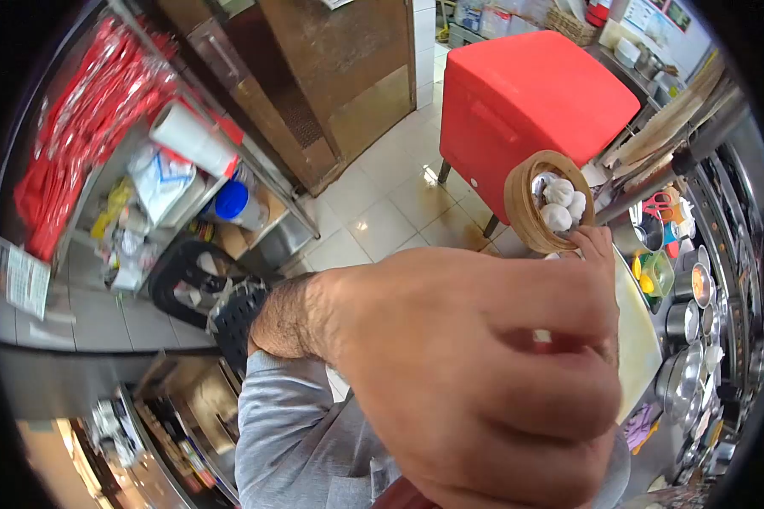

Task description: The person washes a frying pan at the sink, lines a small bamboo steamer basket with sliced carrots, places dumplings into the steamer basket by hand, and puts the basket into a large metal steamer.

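Observation:
My left hand [475, 365] is very close to the camera, its back showing and its fingers curled closed. Whatever it may hold is hidden. Behind it, my right hand [597, 244] shows only in part, with its fingers at the near rim of a round bamboo steamer [519, 208]. Several white pleated buns [558, 192] sit inside the steamer, beside a small shiny piece. The steamer overlaps the front of a large red box [526, 93] in this view. My left forearm [289, 322] comes from a grey sleeve.
Pots [682, 322], containers and a pale board [641, 339] are at the right. Shelves at the left hold red plastic packs [85, 127], a white roll [187, 136] and a blue-lidded tub [232, 201]. A brown door [339, 59] stands beyond the tiled floor [382, 216].

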Demonstrator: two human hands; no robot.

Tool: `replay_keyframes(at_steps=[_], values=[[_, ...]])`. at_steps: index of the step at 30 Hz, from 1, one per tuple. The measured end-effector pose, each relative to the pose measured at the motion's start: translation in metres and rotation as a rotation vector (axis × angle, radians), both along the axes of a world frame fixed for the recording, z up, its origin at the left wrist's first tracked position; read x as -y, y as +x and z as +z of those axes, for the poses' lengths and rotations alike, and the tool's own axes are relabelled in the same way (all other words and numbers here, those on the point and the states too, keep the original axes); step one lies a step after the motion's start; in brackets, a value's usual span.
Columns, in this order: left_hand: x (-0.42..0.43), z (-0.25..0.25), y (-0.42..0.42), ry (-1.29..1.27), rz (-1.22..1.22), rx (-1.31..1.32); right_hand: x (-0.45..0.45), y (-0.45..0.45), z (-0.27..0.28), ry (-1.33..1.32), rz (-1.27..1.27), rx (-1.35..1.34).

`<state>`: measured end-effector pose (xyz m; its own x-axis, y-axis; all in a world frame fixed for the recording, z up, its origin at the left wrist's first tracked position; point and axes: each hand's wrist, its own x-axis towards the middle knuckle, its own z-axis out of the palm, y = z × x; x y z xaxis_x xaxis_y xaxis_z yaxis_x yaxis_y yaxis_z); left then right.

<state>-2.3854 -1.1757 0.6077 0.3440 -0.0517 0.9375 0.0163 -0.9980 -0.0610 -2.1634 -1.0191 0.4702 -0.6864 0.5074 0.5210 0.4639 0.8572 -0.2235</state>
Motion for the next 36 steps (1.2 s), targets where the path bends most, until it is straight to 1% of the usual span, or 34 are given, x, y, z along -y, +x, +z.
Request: replay_keyframes(at_steps=[5,7,9,11,15,18,25,29,32,36], values=[[-0.079,-0.006,-0.078,0.023,-0.103,-0.003,-0.062,-0.071,0.003,0.005,-0.064,-0.021],[-0.114,-0.01,-0.108,0.032,-0.103,-0.008,-0.093,-0.101,0.002,0.048,-0.066,0.024],[-0.151,-0.011,-0.136,0.028,-0.09,-0.017,-0.126,-0.131,0.004,0.035,-0.06,-0.036],[-0.19,-0.008,-0.162,0.029,-0.094,-0.031,-0.165,-0.156,0.0,0.042,-0.082,-0.012],[-0.268,-0.001,-0.214,0.024,-0.104,-0.032,-0.239,-0.207,0.01,0.036,-0.108,-0.061],[-0.326,0.0,-0.254,0.017,-0.14,-0.016,-0.291,-0.241,0.013,0.028,-0.195,-0.075],[-0.463,-0.013,-0.351,0.019,-0.249,-0.004,-0.401,-0.316,0.001,0.075,-0.282,-0.024],[-0.547,-0.019,-0.409,-0.01,-0.351,-0.001,-0.453,-0.367,-0.007,0.039,-0.426,0.021],[-0.612,-0.015,-0.456,-0.026,-0.425,0.003,-0.492,-0.409,-0.011,0.066,-0.535,-0.076],[-0.698,-0.01,-0.479,-0.027,-0.564,0.007,-0.539,-0.43,-0.012,0.05,-0.681,-0.086]])
